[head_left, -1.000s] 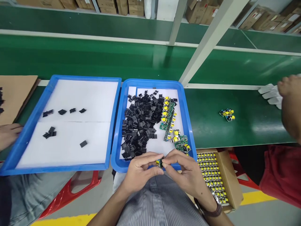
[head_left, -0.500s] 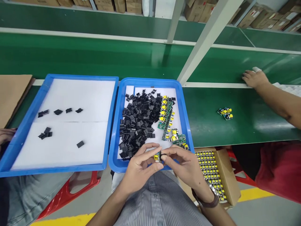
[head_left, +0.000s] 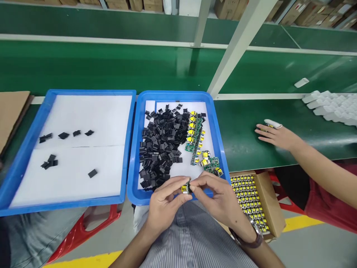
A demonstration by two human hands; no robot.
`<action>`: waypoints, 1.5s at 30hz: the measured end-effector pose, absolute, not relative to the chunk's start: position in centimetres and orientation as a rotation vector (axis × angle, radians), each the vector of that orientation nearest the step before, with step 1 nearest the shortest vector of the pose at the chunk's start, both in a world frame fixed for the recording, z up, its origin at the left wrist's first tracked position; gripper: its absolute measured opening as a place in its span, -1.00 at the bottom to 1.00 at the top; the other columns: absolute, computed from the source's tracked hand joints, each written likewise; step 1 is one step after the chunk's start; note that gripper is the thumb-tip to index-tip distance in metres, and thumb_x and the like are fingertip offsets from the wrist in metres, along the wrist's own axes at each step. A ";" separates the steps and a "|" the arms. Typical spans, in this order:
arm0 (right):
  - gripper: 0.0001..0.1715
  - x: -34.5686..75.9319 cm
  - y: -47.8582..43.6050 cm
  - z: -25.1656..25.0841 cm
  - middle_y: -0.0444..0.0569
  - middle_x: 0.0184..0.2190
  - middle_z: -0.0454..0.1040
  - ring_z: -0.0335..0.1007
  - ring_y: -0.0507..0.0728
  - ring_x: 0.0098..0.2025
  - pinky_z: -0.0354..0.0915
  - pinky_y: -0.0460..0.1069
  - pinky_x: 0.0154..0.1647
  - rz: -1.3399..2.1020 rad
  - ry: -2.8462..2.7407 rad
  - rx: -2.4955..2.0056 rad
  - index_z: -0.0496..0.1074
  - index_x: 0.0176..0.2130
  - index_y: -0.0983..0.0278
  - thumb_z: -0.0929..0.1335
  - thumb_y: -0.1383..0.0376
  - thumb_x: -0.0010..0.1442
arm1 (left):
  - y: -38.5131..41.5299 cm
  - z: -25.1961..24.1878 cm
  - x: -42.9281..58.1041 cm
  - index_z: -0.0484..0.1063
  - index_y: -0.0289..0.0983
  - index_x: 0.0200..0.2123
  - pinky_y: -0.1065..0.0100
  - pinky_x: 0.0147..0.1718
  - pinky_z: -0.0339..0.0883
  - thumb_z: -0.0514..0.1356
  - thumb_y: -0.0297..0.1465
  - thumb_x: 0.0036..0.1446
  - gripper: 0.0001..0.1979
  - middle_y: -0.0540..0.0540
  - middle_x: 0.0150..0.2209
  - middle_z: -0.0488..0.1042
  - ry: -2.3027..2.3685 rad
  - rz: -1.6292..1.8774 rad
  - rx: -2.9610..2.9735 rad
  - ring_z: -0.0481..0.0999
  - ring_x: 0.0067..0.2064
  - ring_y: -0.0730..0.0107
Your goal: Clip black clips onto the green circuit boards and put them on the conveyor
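Note:
A small circuit board point(head_left: 185, 188) with a yellow component is held upright over the near rim of the blue tray point(head_left: 178, 95). My left hand point(head_left: 167, 199) is closed on the board, pinching it between thumb and fingers. From the other side, my right hand point(head_left: 214, 193) presses a small black piece, mostly hidden by its fingertips, against the board's face. Ahead in the tray lies a heap of black plastic pieces point(head_left: 163, 145). Right of the heap are strips of joined circuit boards point(head_left: 195, 136) and several loose circuit boards point(head_left: 210, 163).
Another blue tray point(head_left: 92, 92) on the left holds several scattered black pieces point(head_left: 63, 136). A cardboard box point(head_left: 269, 208) of finished-looking boards stands below the bench at right. A co-worker's hand point(head_left: 275, 134) covers boards on the green bench. White plastic parts point(head_left: 331, 108) lie beyond.
The co-worker's hand has come down from the bench's back ledge onto the boards at right. A white part now lies on the ledge. My hands keep nearly the same hold.

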State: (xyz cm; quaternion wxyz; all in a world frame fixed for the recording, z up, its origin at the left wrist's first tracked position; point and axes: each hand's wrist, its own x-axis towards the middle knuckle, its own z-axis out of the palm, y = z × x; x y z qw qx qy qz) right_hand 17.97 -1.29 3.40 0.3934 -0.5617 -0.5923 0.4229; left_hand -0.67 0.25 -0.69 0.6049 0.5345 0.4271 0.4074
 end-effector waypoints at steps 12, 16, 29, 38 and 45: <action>-0.93 18.2 -0.9 1.2 -0.10 -0.38 0.52 0.49 0.06 -0.36 0.40 -0.04 -0.33 1.378 -1.201 -1.303 0.60 -0.24 0.21 0.44 0.32 0.30 | 0.0 -1.1 -1.0 0.49 -0.07 0.18 0.26 0.06 0.53 0.32 -0.52 0.24 -0.53 -0.13 0.12 0.52 0.967 0.976 1.656 0.59 0.06 0.31; -0.93 18.5 -1.2 1.1 -0.08 -0.33 0.55 0.52 0.04 -0.35 0.47 -0.05 -0.30 1.513 -1.092 -1.183 0.63 -0.20 0.20 0.46 0.32 0.29 | -0.3 -0.3 -1.1 0.46 -0.10 0.20 0.27 0.05 0.53 0.26 -0.57 0.27 -0.52 -0.13 0.12 0.53 0.996 0.954 1.706 0.60 0.05 0.33; -0.90 19.1 -1.9 1.0 -0.10 -0.35 0.54 0.48 0.03 -0.31 0.43 -0.10 -0.29 1.502 -1.124 -1.171 0.61 -0.22 0.17 0.46 0.38 0.28 | -1.1 1.7 -0.5 0.52 -0.26 0.04 0.32 -0.07 0.57 0.28 -0.62 0.17 -0.63 -0.16 -0.07 0.58 1.020 1.102 1.701 0.62 -0.06 0.32; -0.92 18.9 -2.0 1.9 -0.09 -0.39 0.52 0.46 0.05 -0.35 0.38 -0.07 -0.32 1.381 -1.370 -1.370 0.59 -0.23 0.21 0.43 0.34 0.31 | -1.5 0.7 -0.8 0.48 -0.28 0.08 0.25 -0.10 0.57 0.23 -0.66 0.19 -0.60 -0.19 -0.09 0.57 0.996 1.110 1.856 0.60 -0.10 0.27; -0.96 19.0 -1.8 1.4 -0.07 -0.38 0.52 0.43 0.08 -0.35 0.39 -0.04 -0.32 1.489 -1.208 -1.269 0.57 -0.25 0.22 0.45 0.30 0.28 | -1.1 1.1 -1.0 0.49 -0.23 0.09 0.29 -0.08 0.57 0.33 -0.54 0.19 -0.60 -0.17 -0.07 0.58 0.964 1.069 1.711 0.62 -0.08 0.29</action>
